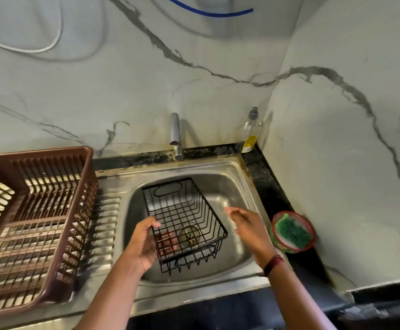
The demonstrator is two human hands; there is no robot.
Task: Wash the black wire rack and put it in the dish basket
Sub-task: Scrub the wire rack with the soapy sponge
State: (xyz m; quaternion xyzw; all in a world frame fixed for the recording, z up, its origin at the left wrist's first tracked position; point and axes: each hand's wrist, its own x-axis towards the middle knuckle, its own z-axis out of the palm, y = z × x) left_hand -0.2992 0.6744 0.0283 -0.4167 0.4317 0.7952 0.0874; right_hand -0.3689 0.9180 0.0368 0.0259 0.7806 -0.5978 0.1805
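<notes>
Gripping the black wire rack over the sink, your left hand frees your empty, loose-fingered right hand, likely for the sponge beside it.

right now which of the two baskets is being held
The black wire rack, gripped by the left hand over the sink; the brown dish basket sits untouched.

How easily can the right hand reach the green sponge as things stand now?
Probably easily: the right hand hovers free over the sink, holding nothing. The green sponge lies uncovered in its tub just beside the hand, with nothing between them.
</notes>
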